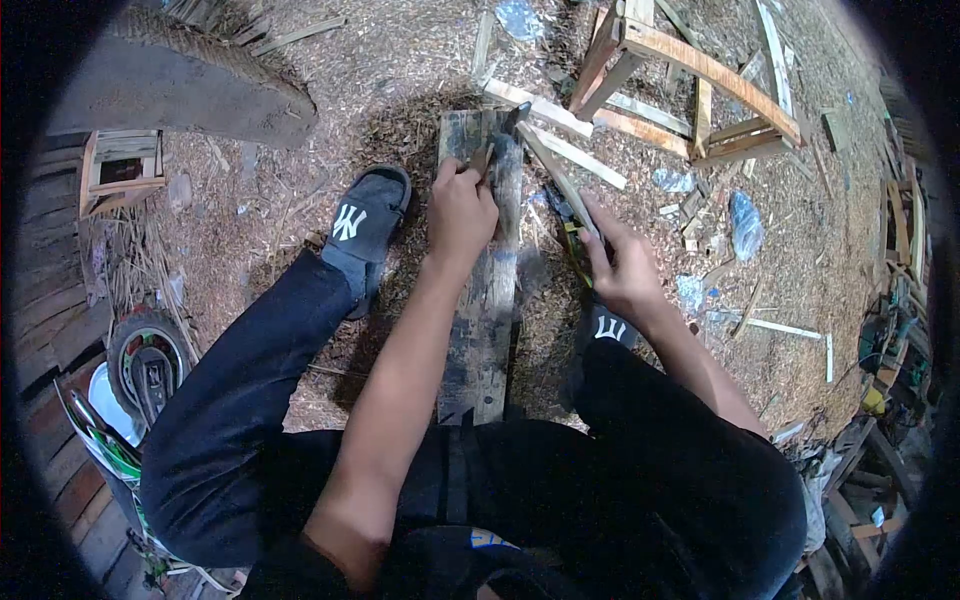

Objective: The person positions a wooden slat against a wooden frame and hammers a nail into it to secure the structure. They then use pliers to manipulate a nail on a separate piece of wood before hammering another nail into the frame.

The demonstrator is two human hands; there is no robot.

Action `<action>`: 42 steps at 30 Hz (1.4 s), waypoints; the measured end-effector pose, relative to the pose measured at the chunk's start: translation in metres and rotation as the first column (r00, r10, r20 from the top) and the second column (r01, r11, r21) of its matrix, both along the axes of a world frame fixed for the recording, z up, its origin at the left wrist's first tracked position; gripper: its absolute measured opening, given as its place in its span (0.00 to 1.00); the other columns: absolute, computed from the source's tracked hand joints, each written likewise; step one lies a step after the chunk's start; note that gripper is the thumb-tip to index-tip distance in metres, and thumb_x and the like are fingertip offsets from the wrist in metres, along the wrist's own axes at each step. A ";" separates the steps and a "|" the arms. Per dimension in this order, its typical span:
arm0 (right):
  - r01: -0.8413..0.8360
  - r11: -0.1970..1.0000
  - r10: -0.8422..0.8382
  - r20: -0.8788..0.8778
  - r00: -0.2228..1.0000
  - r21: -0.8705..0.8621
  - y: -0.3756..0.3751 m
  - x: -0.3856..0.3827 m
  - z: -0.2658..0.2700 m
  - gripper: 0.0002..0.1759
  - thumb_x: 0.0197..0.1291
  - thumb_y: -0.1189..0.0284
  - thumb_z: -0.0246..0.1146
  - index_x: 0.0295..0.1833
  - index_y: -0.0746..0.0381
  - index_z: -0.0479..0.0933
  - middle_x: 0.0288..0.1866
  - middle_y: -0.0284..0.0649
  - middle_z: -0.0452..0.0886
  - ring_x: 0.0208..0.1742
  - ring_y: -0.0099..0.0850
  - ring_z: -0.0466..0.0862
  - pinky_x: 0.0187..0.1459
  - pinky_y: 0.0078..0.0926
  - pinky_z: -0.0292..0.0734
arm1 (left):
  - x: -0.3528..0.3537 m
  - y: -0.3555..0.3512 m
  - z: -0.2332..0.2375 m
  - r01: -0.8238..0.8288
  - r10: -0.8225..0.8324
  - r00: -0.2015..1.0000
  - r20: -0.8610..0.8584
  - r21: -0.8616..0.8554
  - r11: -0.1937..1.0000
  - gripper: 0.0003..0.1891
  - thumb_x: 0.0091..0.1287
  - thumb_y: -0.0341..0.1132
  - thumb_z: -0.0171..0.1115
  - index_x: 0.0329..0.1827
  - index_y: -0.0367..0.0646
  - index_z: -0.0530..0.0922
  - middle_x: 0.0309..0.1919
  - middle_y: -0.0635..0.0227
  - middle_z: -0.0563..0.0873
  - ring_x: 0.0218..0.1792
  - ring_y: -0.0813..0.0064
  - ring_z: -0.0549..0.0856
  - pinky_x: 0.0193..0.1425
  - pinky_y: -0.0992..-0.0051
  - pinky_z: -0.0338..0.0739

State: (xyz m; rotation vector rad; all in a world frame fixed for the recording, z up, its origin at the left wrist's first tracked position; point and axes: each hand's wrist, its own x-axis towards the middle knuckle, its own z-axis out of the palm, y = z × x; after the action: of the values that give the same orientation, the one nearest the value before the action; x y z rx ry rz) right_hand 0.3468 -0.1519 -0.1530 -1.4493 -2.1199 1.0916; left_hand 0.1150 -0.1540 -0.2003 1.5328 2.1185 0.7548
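L hand [460, 210] grip pinching narrow on small piece [483, 158], can't ID, atop plank [485, 320] | R hand [620, 265] grip wrapping tool handle [560, 190], head hovering just beyond L grip | I'm judging short, light strokes best, L fingertips clear of head.
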 end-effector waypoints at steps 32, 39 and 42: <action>-0.102 0.972 0.090 0.064 0.994 0.210 -0.021 -0.005 -0.017 0.28 0.68 0.82 0.60 0.73 0.68 0.69 0.47 0.60 0.85 0.43 0.52 0.88 0.45 0.40 0.85 | 0.005 0.003 -0.005 -0.061 0.064 0.994 0.091 -0.037 0.997 0.12 0.63 0.27 0.61 0.45 0.30 0.87 0.43 0.45 0.82 0.45 0.44 0.84 0.53 0.53 0.79; -0.079 0.962 0.083 -0.006 0.996 0.263 -0.021 -0.009 -0.013 0.31 0.66 0.80 0.62 0.75 0.62 0.68 0.45 0.59 0.83 0.38 0.54 0.86 0.40 0.47 0.84 | 0.008 0.002 -0.006 -0.086 0.086 0.989 0.117 -0.011 0.996 0.11 0.64 0.26 0.61 0.44 0.28 0.86 0.44 0.43 0.81 0.45 0.45 0.84 0.54 0.53 0.79; -0.062 0.966 0.052 0.047 0.998 0.250 -0.026 -0.007 -0.021 0.31 0.67 0.79 0.61 0.75 0.60 0.67 0.48 0.60 0.83 0.40 0.57 0.86 0.42 0.48 0.84 | 0.005 0.003 -0.002 -0.059 0.061 0.993 0.099 -0.022 0.998 0.12 0.63 0.25 0.61 0.46 0.29 0.86 0.44 0.43 0.81 0.43 0.45 0.84 0.53 0.53 0.79</action>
State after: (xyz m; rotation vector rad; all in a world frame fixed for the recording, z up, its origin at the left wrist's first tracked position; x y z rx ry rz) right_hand 0.3397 -0.1784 -0.1741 -1.3080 -2.2461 0.7826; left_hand 0.1202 -0.1514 -0.2026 1.3977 2.0999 0.8122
